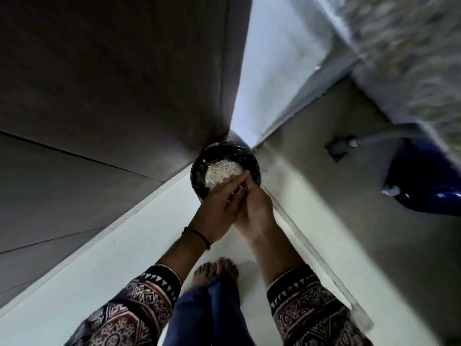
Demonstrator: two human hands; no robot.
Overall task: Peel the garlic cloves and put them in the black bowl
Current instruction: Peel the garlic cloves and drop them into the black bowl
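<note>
Black bin (pixel 199 168) of white peels (pixel 222 174) in floor (pixel 119 260) corner, dark cabinet (pixel 99 76) beside. Left hand (pixel 218 212) flat and open against right hand (pixel 255 211), whose grip I cannot tell.

Dim down here, a cool grey light, and the brightest patches are the pale wall (pixel 269 71) and the white floor (pixel 104 258). The dark panels (pixel 112 71) on the left soak it up. Heavy wide-angle bend, straight edges fanning out from the middle. Top right smears into streaky blur, and the heap (pixel 222 173) in the black bowl (pixel 214 153) glares white, detail washed out.
</note>
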